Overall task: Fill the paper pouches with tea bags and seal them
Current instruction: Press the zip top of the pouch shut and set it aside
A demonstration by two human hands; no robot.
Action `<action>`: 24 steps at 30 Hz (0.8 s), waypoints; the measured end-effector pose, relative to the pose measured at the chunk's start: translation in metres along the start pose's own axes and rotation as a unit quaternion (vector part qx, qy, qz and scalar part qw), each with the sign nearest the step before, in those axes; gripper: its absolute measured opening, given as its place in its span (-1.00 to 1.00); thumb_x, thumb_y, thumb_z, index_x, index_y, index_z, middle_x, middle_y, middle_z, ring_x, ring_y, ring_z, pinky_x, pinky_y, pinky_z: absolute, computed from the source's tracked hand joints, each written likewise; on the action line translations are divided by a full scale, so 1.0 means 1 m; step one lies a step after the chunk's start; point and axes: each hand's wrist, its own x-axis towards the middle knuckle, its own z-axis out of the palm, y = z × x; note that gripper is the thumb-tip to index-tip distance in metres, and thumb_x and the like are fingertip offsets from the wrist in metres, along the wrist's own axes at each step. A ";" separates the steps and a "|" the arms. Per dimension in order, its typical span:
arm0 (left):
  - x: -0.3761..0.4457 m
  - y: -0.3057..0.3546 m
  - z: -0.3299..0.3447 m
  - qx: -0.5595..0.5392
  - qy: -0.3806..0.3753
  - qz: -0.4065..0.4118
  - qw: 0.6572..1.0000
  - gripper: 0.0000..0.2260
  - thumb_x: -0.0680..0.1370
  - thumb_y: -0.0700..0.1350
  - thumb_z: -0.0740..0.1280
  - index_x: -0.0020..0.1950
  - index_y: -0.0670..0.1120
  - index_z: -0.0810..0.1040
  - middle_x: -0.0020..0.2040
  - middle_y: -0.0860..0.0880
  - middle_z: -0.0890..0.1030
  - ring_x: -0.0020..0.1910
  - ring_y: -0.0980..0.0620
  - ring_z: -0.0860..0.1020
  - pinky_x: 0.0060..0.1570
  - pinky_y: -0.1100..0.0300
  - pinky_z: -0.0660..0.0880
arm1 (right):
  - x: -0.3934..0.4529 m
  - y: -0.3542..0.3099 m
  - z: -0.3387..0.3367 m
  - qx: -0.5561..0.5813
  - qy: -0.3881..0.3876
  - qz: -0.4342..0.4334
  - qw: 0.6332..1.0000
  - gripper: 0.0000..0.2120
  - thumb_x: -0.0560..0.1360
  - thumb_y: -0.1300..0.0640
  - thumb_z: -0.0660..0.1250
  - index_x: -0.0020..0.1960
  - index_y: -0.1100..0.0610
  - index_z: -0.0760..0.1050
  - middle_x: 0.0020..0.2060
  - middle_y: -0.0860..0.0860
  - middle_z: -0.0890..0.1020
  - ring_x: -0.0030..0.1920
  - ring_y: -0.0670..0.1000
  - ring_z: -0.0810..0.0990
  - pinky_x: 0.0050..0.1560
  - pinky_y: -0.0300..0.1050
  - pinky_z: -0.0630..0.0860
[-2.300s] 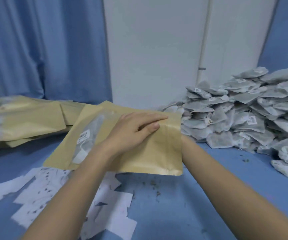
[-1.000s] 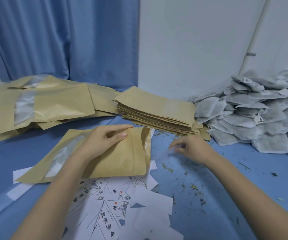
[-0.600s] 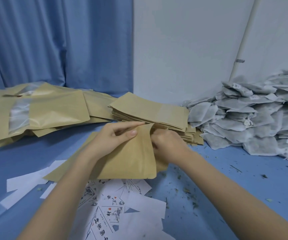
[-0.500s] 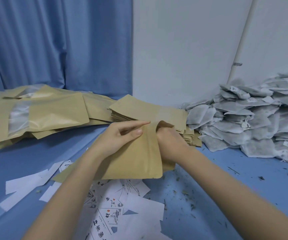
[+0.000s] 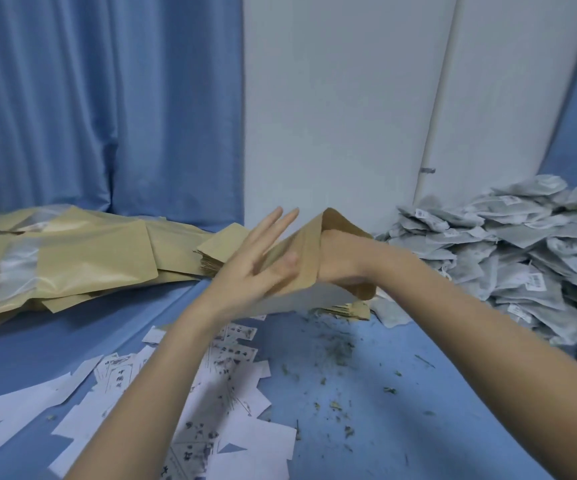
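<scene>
- One pouch (image 5: 306,252) is held up off the blue table (image 5: 401,393), roughly mid-frame, just in front of the flat stack of pouches (image 5: 219,252).
- The pouch mouth is turned to the right and is spread wide.
- The left hand (image 5: 256,268) is laid against the pouch's near face, fingers straight and fanned upward (thumb lying on the paper, so more of a flat press than a pinch).
- The right hand (image 5: 340,258) is pushed into the pouch mouth; only the wrist and heel of the hand can be seen, so how its fingers lie cannot be told.
- A big heap of tea bags (image 5: 509,258) is piled on the right side of the table, against the white wall (image 5: 342,109).
- Filled pouches (image 5: 72,265) with clear windows are spread out on the left (overlapping each other, pretty loosely).
- White printed paper slips (image 5: 217,403) are scattered on the table under the left forearm.
- Loose tea crumbs (image 5: 335,351) are sprinkled over the table between the slips and the heap.
- A blue curtain (image 5: 100,105) is hung behind the left half of the table.
</scene>
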 end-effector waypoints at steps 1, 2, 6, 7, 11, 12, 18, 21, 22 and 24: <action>-0.001 0.007 -0.002 -0.016 -0.021 0.019 0.999 -0.41 0.41 0.42 0.20 0.40 0.28 0.24 0.50 0.23 0.16 0.44 0.39 0.07 0.35 0.50 0.06 | -0.001 0.004 -0.008 0.000 -0.009 0.022 1.000 -0.72 0.55 0.04 0.17 0.02 0.23 0.52 0.02 0.16 0.61 -0.01 0.12 0.55 0.10 0.03 0.47; -0.001 0.012 -0.003 -0.010 -0.043 0.034 0.998 -0.31 0.34 0.46 0.24 0.42 0.26 0.24 0.50 0.24 0.18 0.44 0.38 0.09 0.29 0.57 0.06 | -0.002 0.007 -0.014 -0.001 -0.016 0.045 0.999 -0.68 0.54 0.02 0.19 0.04 0.25 0.54 0.01 0.18 0.61 -0.04 0.13 0.56 0.07 0.02 0.47; 0.008 0.028 0.008 0.063 0.024 0.087 0.994 -0.45 0.42 0.10 0.44 0.38 0.29 0.36 0.35 0.36 0.38 0.34 0.41 0.29 0.20 0.58 0.18 | -0.005 0.015 -0.035 0.000 0.002 0.096 0.995 -0.55 0.46 -0.12 0.22 0.08 0.25 0.55 0.03 0.17 0.62 0.02 0.16 0.57 0.09 0.06 0.49; 0.012 0.031 0.011 0.057 0.058 0.097 0.992 -0.54 0.48 -0.01 0.41 0.35 0.26 0.41 0.30 0.36 0.43 0.30 0.41 0.35 0.18 0.56 0.23 | -0.009 0.014 -0.041 0.005 0.021 0.096 0.995 -0.54 0.45 -0.16 0.22 0.05 0.22 0.53 0.03 0.14 0.62 -0.01 0.13 0.56 0.03 0.02 0.49; 0.025 0.042 0.011 -0.002 0.135 0.069 0.988 -0.74 0.53 0.04 0.29 0.16 0.36 0.52 0.13 0.42 0.54 0.15 0.43 0.45 0.02 0.55 0.34 | -0.036 0.021 -0.064 0.034 0.148 0.059 0.987 -0.66 0.49 -0.27 0.13 0.09 -0.12 0.51 0.06 -0.14 0.56 0.04 -0.06 0.45 -0.01 -0.13 0.35; 0.028 0.045 0.010 -0.029 0.152 0.059 0.986 -0.78 0.53 0.07 0.30 0.10 0.38 0.54 0.08 0.41 0.56 0.10 0.43 0.48 -0.02 0.54 0.36 | -0.046 0.022 -0.071 0.058 0.177 0.042 0.982 -0.70 0.50 -0.30 0.09 0.00 -0.23 0.53 -0.03 -0.26 0.56 0.02 -0.14 0.46 -0.02 -0.17 0.35; 0.051 0.066 0.009 -0.179 0.234 -0.004 0.956 -0.89 0.58 -0.03 0.28 -0.07 0.05 0.60 -0.20 0.22 0.67 -0.20 0.29 0.60 -0.23 0.43 0.49 | -0.095 0.039 -0.104 0.021 0.226 0.002 0.974 -0.38 0.20 -0.52 0.23 -0.11 -0.02 0.60 -0.24 -0.02 0.64 -0.18 -0.04 0.55 -0.13 -0.04 0.46; 0.058 0.073 0.015 -0.219 0.211 -0.034 0.952 -0.88 0.58 -0.04 0.29 -0.04 0.00 0.61 -0.18 0.12 0.69 -0.18 0.19 0.63 -0.22 0.35 0.54 | -0.104 0.049 -0.113 0.004 0.224 0.006 0.975 -0.50 0.22 -0.37 0.38 -0.39 0.07 0.42 -0.52 -0.09 0.41 -0.44 -0.13 0.36 -0.43 -0.28 0.25; 0.060 0.074 0.019 -0.233 0.201 -0.041 0.951 -0.88 0.58 -0.05 0.29 -0.04 -0.01 0.61 -0.17 0.10 0.69 -0.18 0.16 0.64 -0.22 0.32 0.56 | -0.106 0.050 -0.115 0.004 0.201 0.024 0.979 -0.47 0.23 -0.35 0.40 -0.45 0.08 0.31 -0.56 -0.11 0.31 -0.48 -0.13 0.27 -0.47 -0.25 0.17; 0.062 0.075 0.029 -0.247 0.181 -0.048 0.951 -0.88 0.57 -0.06 0.29 -0.05 -0.03 0.62 -0.17 0.08 0.70 -0.19 0.14 0.64 -0.24 0.29 0.56 | -0.108 0.052 -0.118 0.005 0.128 0.069 0.989 -0.47 0.26 -0.33 0.41 -0.47 0.07 0.28 -0.58 -0.12 0.27 -0.52 -0.13 0.23 -0.45 -0.23 0.12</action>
